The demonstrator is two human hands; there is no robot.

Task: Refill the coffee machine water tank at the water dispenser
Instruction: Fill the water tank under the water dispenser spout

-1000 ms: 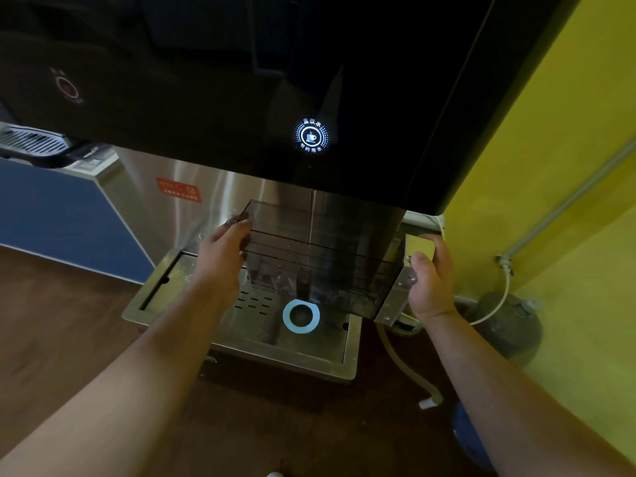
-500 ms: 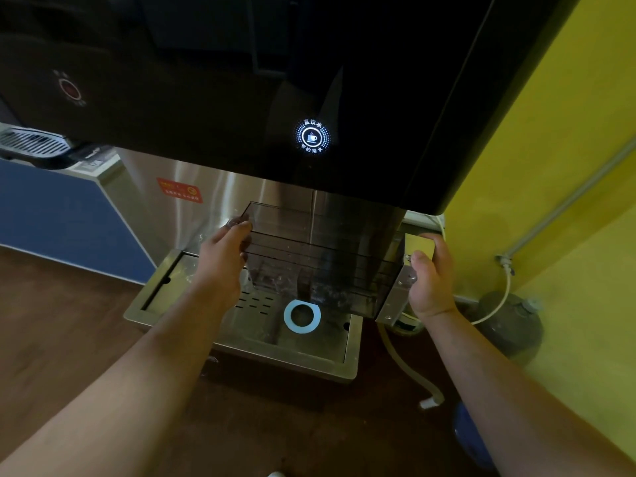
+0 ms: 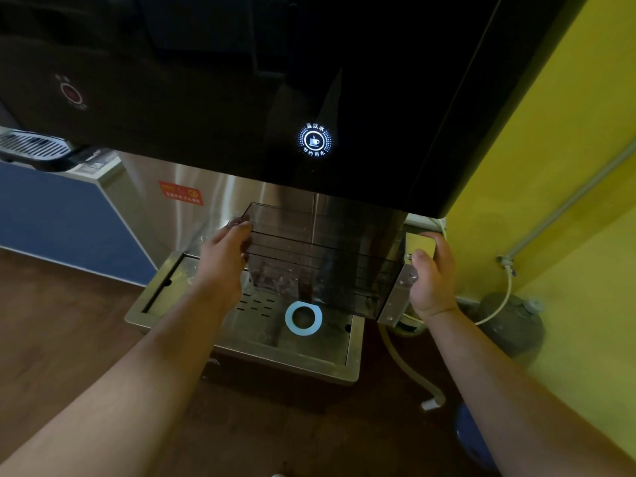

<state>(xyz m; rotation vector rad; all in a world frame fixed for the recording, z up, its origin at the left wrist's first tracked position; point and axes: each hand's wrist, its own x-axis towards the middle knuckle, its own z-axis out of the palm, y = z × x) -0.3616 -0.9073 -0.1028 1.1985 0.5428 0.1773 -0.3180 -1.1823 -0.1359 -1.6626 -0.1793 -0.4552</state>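
A clear plastic water tank (image 3: 320, 256) hangs in the alcove of the water dispenser (image 3: 261, 91), under its black front panel. My left hand (image 3: 225, 256) grips the tank's left wall, fingers over the rim. My right hand (image 3: 432, 273) grips its right end, which has a metal fitting and a yellowish block. A thin stream of water falls into the tank from above. A round lit button (image 3: 314, 140) glows white-blue on the panel. The steel drip tray (image 3: 165, 290) lies below the tank, with a pale blue ring (image 3: 303, 318) on its grate.
A yellow wall (image 3: 557, 187) with a grey pipe closes the right side. A grey canister (image 3: 512, 321) and white hoses sit on the dark wooden floor at the dispenser's right foot. A blue cabinet (image 3: 58, 218) with a coffee machine's drip grate on top stands at the left.
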